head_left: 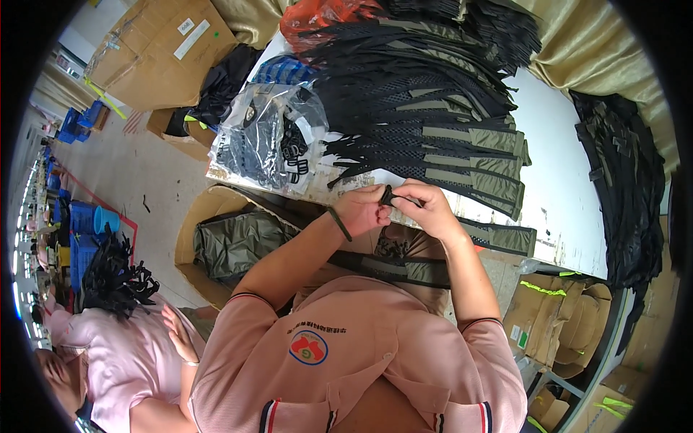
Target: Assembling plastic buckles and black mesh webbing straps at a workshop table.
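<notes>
My left hand (pixel 360 209) and my right hand (pixel 427 210) meet at the table's near edge. Both are closed, fingertips pinching a small black strap end (pixel 388 194) between them. Its exact shape is partly covered by the fingers. Just beyond lies a spread pile of black mesh and olive fabric straps (pixel 473 162), fanned out in overlapping rows. One more black and olive strap (pixel 505 237) hangs at the table edge beside my right forearm. Across my lap runs another such strap (pixel 415 270); whether it joins the piece in my fingers cannot be seen.
Clear plastic bags with black items (pixel 263 137) lie on the white table (pixel 559 173), left of the pile. An open carton (pixel 189 238) holding dark olive material stands at my left. Black pieces (pixel 622 187) hang at the right. A person in pink (pixel 137 353) sits at lower left.
</notes>
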Motion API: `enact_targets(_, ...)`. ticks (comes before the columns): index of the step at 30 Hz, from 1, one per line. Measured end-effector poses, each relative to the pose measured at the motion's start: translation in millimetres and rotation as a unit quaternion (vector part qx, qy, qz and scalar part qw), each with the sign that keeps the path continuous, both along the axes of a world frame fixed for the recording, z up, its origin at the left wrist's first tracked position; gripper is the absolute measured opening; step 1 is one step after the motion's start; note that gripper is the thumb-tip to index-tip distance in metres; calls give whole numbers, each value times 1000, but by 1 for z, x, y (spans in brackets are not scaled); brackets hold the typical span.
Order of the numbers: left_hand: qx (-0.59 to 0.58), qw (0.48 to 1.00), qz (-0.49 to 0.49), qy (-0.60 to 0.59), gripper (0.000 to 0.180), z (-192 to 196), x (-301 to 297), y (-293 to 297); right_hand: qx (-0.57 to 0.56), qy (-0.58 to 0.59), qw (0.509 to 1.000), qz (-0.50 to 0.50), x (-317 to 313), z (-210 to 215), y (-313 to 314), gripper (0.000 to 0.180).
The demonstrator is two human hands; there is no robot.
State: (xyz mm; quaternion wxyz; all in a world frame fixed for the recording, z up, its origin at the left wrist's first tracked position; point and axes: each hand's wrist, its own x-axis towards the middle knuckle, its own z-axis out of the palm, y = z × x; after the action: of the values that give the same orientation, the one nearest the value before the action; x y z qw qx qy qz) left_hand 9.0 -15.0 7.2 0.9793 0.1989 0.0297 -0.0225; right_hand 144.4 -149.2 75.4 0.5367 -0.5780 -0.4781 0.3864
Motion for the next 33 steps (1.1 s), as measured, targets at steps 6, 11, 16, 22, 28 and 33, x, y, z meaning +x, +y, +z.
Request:
enact_targets(6, 21, 1000, -7, 21, 14, -4, 0, 3, 59, -154, 986, 7, 3, 3, -5, 12)
enact_targets(11, 46, 998, -27, 29, 15, -1, -1, 3, -10, -127, 992, 16, -1, 3, -8, 9)
enact_targets(16, 71, 996, -31, 39, 16, -2, -5, 5, -66, -37, 997, 34, -2, 0, -9, 7)
enact_targets(22, 92, 994, -15, 55, 15, 1, -6, 9, -113, 28, 991, 64, 0, -7, -9, 8)
enact_targets(28, 81, 992, -78, 63, 16, 3, -9, 10, -130, -3, 989, 66, 2, -3, -7, 6)
enact_targets(33, 64, 992, -74, 85, 17, 1, -10, 6, -132, -7, 988, 77, 1, -4, -8, 5)
